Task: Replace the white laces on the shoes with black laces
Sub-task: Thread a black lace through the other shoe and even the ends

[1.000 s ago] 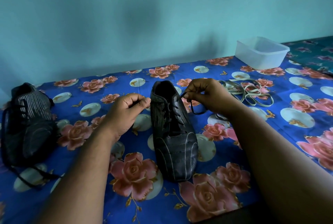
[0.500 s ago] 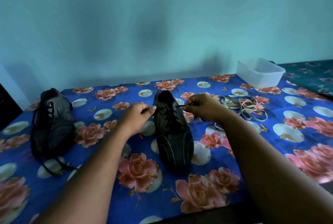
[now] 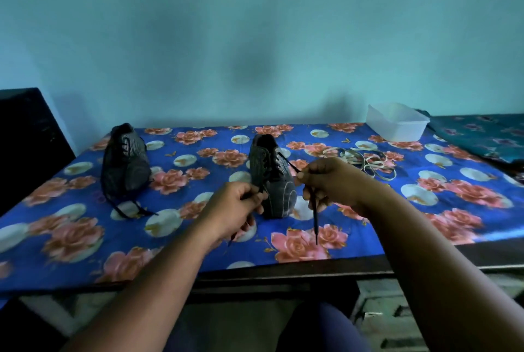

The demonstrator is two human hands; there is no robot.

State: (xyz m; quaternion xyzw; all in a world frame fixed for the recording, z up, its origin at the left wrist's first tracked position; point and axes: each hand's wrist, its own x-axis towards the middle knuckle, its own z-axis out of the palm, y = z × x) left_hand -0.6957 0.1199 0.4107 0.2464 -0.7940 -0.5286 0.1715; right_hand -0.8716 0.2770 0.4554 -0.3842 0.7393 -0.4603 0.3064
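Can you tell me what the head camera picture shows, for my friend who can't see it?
Both hands, left hand and right hand, each pinch an end of the black lace on the middle shoe. Another shoe, white laces and a tub sit on the flowery cloth.

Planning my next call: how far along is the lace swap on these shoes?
Done: white laces lie loose on the table, left shoe carries black lace. In hand: left hand and right hand each pinch black lace ends from the middle shoe. Left: tying, apparently.

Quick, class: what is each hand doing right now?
Left hand: pinches one black lace end.
Right hand: pinches the other black lace end.
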